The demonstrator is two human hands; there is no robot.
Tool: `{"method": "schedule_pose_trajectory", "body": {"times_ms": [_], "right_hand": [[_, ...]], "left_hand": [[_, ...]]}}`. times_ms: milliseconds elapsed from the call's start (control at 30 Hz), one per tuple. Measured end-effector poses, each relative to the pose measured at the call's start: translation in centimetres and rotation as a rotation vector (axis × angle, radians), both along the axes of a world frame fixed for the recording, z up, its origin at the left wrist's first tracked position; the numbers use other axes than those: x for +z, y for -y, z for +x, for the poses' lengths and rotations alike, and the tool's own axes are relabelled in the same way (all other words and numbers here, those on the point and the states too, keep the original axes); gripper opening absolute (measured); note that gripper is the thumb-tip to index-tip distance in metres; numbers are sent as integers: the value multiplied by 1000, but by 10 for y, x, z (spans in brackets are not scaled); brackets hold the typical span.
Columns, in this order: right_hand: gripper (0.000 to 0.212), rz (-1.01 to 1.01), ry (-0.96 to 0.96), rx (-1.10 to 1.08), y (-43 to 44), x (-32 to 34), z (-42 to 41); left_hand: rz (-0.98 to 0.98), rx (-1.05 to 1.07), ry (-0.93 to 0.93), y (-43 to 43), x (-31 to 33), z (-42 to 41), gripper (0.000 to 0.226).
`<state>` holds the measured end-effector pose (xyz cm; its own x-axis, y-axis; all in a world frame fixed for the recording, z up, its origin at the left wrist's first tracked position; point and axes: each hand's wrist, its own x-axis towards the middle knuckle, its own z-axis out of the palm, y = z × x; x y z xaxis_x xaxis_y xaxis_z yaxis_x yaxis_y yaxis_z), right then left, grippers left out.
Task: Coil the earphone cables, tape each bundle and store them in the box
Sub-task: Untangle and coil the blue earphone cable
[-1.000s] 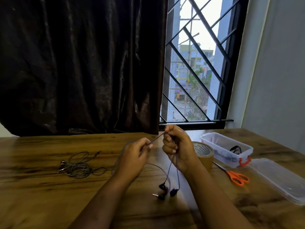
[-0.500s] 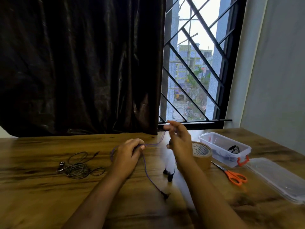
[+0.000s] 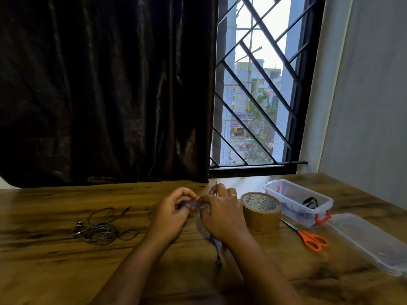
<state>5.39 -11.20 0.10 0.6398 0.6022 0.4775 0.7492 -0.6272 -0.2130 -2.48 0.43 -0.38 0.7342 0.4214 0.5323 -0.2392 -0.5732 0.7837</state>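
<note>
Left hand (image 3: 174, 211): closed, fingertips pinching the purple earphone cable (image 3: 191, 202).
Right hand (image 3: 220, 211): closed on the same cable at 3 o'clock of the left hand; the two hands touched, and a loose end hung below the wrist.
Grey earphones (image 3: 100, 230): uncoiled tangle on the table (image 3: 55, 267), at 9 o'clock of the hands, well apart.
Tape roll (image 3: 261, 211): brown, just beside the right hand at 3 o'clock.
Box (image 3: 297, 202): clear, open, at 2 o'clock; dark cable inside.
Scissors (image 3: 308, 237): orange-handled, between box and lid (image 3: 365, 241).
</note>
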Motion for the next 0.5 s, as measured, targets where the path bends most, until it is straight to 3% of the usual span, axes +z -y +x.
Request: {"method": "schedule_pose_trajectory", "body": {"times_ms": [167, 300, 400, 500], "right_hand": [[29, 113, -128, 13, 0, -5, 13], [29, 172, -308, 44, 5, -8, 19], [25, 119, -242, -21, 9, -9, 18], [34, 87, -185, -64, 11, -10, 12]], "left_hand": [[-29, 92, 97, 0, -6, 0, 29], [-391, 214, 311, 0, 3, -2, 30], [-687, 298, 470, -12, 12, -10, 32], [-609, 348, 460, -25, 13, -15, 32]]}}
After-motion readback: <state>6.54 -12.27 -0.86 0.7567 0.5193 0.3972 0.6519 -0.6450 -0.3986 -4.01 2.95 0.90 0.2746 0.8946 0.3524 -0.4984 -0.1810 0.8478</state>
